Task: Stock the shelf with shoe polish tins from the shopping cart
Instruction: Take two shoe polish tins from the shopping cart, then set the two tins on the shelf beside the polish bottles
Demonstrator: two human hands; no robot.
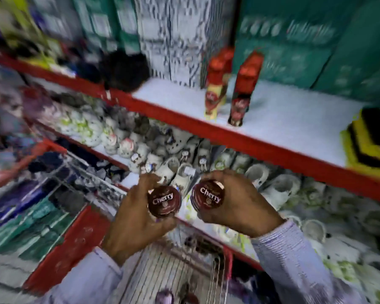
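Here, low in the middle of the frame, I have both hands up over the cart, each closed around one shoe polish tin. My left hand (138, 218) grips the left tin (164, 201) by its rim, fingers curled around the edge; my right hand (235, 202) clamps the right tin (208, 195) the same way. The two tins sit side by side, near each other but apart. Both are round, flat discs tipped up so their dark maroon lids face the camera — the flat faces point back toward me and slightly up. The white "Cherry" lettering on the left lid climbs a little toward the right, while on the right lid it slopes down toward the right. Being round, neither tin has a long axis I can name; the thin dimension runs toward the shelving.

The wire shopping cart (176, 270) fills the bottom centre, with a few dark round shapes in it too blurred to tell. Above the hands, a white shelf (294, 119) with a red front edge runs diagonally from the upper left down to the right edge. Two red-capped bottles (239, 88) stand upright on it, just beside each other, and a yellow-and-black stack (369, 141) lies at its right end. Teal boxes (316, 40) back the shelf at the upper right. The lower shelf behind my hands holds rows of pale clog-style shoes (158, 150). The whole scene is motion-blurred, worst at the left.
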